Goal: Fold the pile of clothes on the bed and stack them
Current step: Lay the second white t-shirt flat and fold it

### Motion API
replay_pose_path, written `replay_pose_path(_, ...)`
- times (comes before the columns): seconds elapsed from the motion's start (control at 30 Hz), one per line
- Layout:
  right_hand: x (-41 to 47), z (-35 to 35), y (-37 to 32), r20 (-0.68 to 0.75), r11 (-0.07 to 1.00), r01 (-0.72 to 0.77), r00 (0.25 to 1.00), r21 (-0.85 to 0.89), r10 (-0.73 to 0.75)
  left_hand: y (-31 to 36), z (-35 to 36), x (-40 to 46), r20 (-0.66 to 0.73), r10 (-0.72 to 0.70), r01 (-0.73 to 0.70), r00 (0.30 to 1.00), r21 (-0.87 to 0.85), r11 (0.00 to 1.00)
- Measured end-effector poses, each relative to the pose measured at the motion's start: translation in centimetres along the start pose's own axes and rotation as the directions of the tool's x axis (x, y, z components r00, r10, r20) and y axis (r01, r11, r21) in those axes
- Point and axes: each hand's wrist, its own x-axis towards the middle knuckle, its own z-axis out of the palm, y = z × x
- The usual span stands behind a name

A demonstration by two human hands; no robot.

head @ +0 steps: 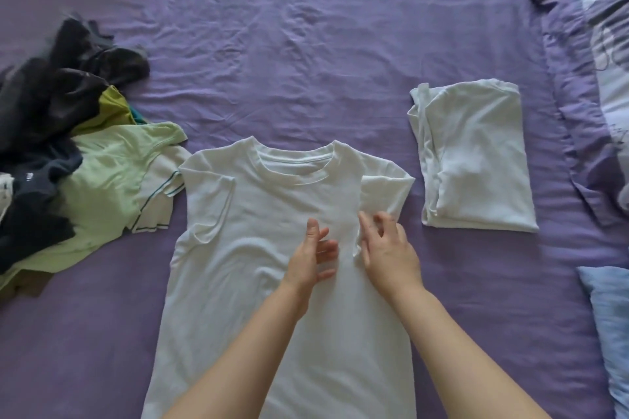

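A white T-shirt (pixel 258 248) lies flat on the purple bed sheet (pixel 306 44), collar away from me, with its right side and sleeve folded inward. My left hand (pixel 315 257) rests on the shirt's middle, fingers straight. My right hand (pixel 384 248) lies on the folded right edge with its fingers loosely bent on the cloth. A folded white garment (pixel 476 160) sits to the right of the shirt. An unfolded pile of clothes (pixel 61 146), dark, olive and pale green, lies at the left.
A bunched purple and patterned duvet (pixel 585 61) runs along the right edge. A light blue pillow (pixel 609 323) lies at the lower right. More sheet stretches beyond the shirt's collar.
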Motion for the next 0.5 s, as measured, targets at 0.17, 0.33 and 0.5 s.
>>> replay_pose_path(0.17,-0.6,0.5,-0.6,-0.037,0.991,0.001,0.999,-0.135,-0.006,-2.7,-1.5,-1.5,-0.054,0.165,-0.135,0.985,0.364,0.922)
replay_pose_path(0.33,-8.0,1.4,-3.0,-0.144,0.983,0.178,0.975,0.044,-0.17,-5.6,-4.9,-5.2,-0.03,0.28,-0.195,0.959,0.649,0.736)
replay_pose_path(0.5,-16.2,5.0,-4.7,0.044,0.934,0.102,0.991,0.342,-0.125,-9.1,-8.3,-9.0,0.002,0.169,-0.135,0.986,0.61,0.78)
